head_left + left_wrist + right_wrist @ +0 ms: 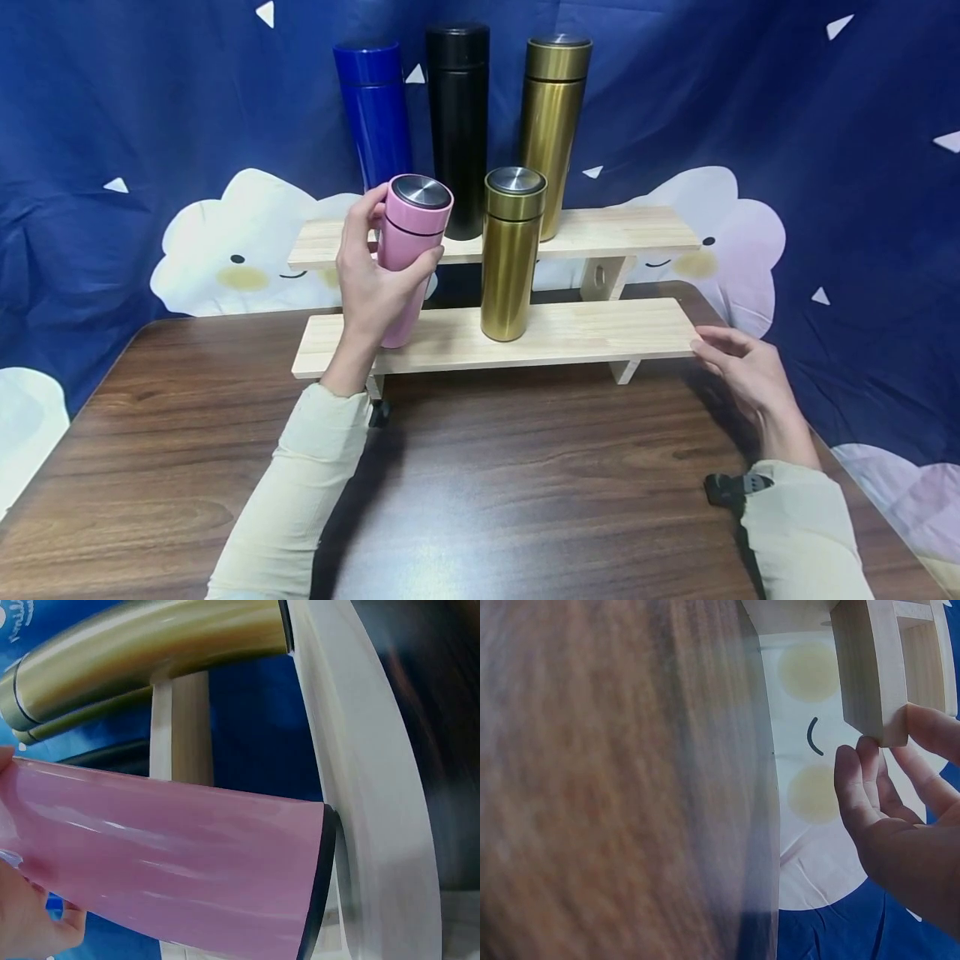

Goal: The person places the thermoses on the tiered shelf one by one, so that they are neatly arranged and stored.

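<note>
My left hand [378,279] grips a pink thermos bottle [405,250] with a silver-topped lid, fingers and thumb wrapped around its upper part. The bottle leans slightly, and its dark base is right at the lower board in the left wrist view. That board belongs to a two-tier wooden shelf [600,329]. A shorter gold thermos bottle [513,267] stands upright on it, right of the pink one. At the board's right end, my right hand [750,379] pinches the corner between thumb and fingers [857,780].
On the upper board stand a blue bottle [375,117], a black bottle [459,125] and a tall gold bottle [555,125]. The shelf stands toward the back of a brown wooden table [525,483]. Behind it hangs a blue cloth [712,92] printed with clouds.
</note>
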Demonstrator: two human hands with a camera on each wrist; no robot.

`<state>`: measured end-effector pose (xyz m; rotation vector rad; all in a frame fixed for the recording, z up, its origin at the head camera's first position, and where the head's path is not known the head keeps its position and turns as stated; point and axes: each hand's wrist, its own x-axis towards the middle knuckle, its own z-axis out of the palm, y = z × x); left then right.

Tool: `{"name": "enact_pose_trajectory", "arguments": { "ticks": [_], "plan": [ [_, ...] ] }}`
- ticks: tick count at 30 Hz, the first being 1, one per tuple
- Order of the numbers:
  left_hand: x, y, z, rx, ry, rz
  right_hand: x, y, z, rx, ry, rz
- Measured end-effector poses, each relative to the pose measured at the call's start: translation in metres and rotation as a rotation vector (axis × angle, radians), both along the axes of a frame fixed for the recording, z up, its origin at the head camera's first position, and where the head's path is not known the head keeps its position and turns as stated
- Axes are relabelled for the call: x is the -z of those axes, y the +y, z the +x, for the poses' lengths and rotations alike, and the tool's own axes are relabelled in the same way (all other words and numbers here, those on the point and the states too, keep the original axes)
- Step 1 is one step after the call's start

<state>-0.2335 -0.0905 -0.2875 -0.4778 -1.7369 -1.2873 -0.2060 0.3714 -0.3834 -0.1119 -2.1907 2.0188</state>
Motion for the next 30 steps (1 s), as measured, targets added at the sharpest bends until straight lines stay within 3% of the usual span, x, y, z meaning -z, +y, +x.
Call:
{"name": "enact_pose_trajectory", "arguments": {
  "ticks": [9, 16, 30],
  "plan": [
    [-0.003, 0.01, -0.002, 0.036, -0.034, 0.071, 0.0, 0.001, -0.001, -0.008, 0.007, -0.013],
    [-0.005, 0.016, -0.004, 0.042, -0.113, 0.138, 0.0, 0.001, -0.001, -0.005, 0.004, -0.009],
    [-0.002, 0.02, -0.006, 0.02, -0.107, 0.157, 0.001, 0.0, -0.001, -0.008, 0.007, -0.029]
  ]
}}
